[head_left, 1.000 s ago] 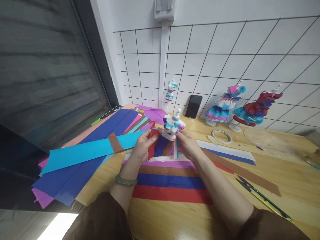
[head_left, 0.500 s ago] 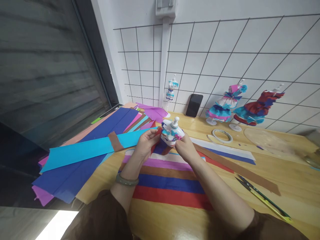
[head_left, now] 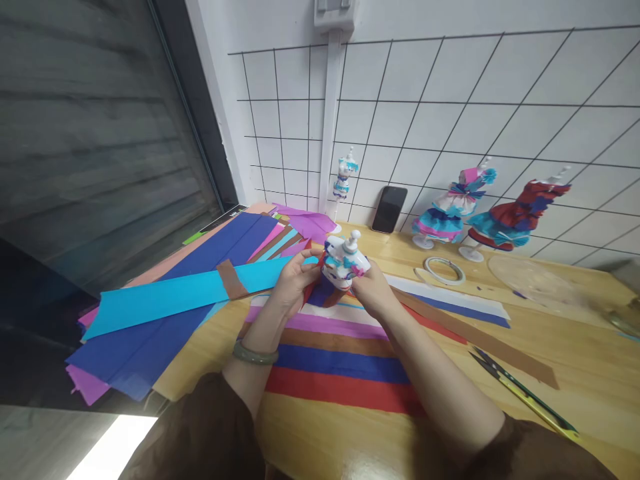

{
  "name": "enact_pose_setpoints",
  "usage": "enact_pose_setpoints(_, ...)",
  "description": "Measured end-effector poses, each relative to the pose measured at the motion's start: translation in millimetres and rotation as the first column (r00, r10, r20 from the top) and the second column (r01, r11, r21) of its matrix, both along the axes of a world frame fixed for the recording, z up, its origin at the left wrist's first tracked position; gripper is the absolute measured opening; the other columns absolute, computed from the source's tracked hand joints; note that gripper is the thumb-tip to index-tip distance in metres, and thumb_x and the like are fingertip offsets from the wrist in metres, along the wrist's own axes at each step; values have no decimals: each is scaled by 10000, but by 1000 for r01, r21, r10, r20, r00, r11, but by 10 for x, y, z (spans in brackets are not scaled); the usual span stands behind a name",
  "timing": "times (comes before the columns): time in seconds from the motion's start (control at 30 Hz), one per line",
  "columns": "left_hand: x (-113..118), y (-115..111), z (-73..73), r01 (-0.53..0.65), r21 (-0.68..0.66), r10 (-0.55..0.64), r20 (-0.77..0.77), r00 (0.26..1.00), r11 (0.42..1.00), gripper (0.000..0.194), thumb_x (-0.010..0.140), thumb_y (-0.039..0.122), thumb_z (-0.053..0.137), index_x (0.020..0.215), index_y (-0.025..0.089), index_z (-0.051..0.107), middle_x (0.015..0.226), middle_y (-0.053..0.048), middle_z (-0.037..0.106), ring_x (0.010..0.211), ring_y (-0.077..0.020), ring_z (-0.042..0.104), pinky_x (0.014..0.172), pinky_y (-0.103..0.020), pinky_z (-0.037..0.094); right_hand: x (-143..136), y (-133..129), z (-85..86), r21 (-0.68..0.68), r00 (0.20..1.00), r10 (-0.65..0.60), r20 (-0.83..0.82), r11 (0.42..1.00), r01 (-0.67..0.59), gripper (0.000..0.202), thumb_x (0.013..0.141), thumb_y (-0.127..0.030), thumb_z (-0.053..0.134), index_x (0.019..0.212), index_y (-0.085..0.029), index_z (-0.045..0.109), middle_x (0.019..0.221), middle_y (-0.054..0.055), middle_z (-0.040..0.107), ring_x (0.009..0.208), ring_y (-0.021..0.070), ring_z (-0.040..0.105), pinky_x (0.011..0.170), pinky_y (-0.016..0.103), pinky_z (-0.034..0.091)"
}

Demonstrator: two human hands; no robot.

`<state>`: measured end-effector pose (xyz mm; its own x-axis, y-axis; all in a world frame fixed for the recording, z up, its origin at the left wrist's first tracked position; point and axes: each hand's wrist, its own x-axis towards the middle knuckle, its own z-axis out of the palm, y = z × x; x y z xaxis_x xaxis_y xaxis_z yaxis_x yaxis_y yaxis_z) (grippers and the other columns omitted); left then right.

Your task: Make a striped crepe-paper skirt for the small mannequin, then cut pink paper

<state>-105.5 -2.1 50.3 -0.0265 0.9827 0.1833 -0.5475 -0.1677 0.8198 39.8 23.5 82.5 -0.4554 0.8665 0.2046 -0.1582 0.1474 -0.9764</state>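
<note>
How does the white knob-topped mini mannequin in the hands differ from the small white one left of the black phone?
The held white mannequin is between the left hand and right hand; the white wall mannequin stands upright by itself. Red, blue and brown strips show below the held mannequin; none hang from the wall mannequin. The held mannequin is nearer the camera than the wall mannequin. Both have knobbed tops and light-blue patches.
</note>
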Motion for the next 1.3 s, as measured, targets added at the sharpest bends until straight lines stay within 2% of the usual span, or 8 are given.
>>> enact_pose_setpoints(0.1,-3,3,-3,3,7,-3,9,1000,1000,479,655,220,756,1095,180,570,873,-45,683,715,-152,633,633,-248,453,-6,-5,13,-7,1000,17,5,1000,-17,160,701,-247,618,856,-209,612,687,1,655,611,180,631,548,285,501)
enact_pose_setpoints(0.23,-21,3,0,36,3,-36,-3,999,999,431,661,221,752,1054,170,583,814,-37,681,650,-135,618,630,-255,454,-16,-5,18,-36,999,32,18,999,-31,160,696,-270,627,838,-202,597,645,-12,631,465,135,566,459,259,458)
enact_pose_setpoints(0.53,-31,14,-18,27,-14,-27,-13,1000,1000,424,642,240,766,1022,170,591,692,-16,663,595,-135,597,606,-259,440,-22,-4,19,-45,999,33,-15,998,-34,127,687,-263,640,787,-209,584,683,-5,645,550,144,594,506,258,470)
enact_pose_setpoints(0.8,-12,8,-3,-6,-29,5,-13,1000,1000,400,622,252,779,976,180,607,739,-29,682,611,-143,607,612,-262,433,-41,-13,28,-38,1000,9,-21,999,-10,167,645,-284,679,789,-227,618,702,4,660,716,212,642,558,294,502)
enact_pose_setpoints(1.03,-1,21,-14,-29,-35,29,9,1000,999,416,601,250,791,970,178,613,758,-21,678,645,-146,618,660,-274,451,-50,-15,32,6,999,-10,-51,1000,10,152,657,-322,679,763,-226,626,649,-2,654,689,209,639,538,292,497)
enact_pose_setpoints(1.3,9,17,5,-47,-16,47,5,999,999,392,610,228,786,962,175,623,761,-22,687,639,-135,621,639,-250,450,-46,-5,18,-30,1000,3,-25,1000,-4,151,685,-340,663,772,-223,622,626,-6,651,627,191,622,535,292,486)
